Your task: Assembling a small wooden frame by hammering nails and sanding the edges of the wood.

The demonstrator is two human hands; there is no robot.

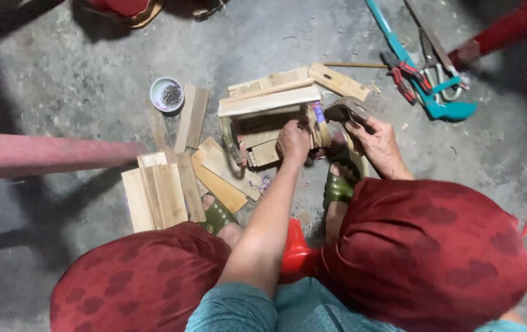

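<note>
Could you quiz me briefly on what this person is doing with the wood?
1. True or false: the left hand rests on the wooden box.
2. What does the right hand grip? A) hammer B) saw C) brush
3. What sits in the white bowl left of the box?

Key: 1 true. 2 A. 3 small dark metal bits, probably nails.
</note>
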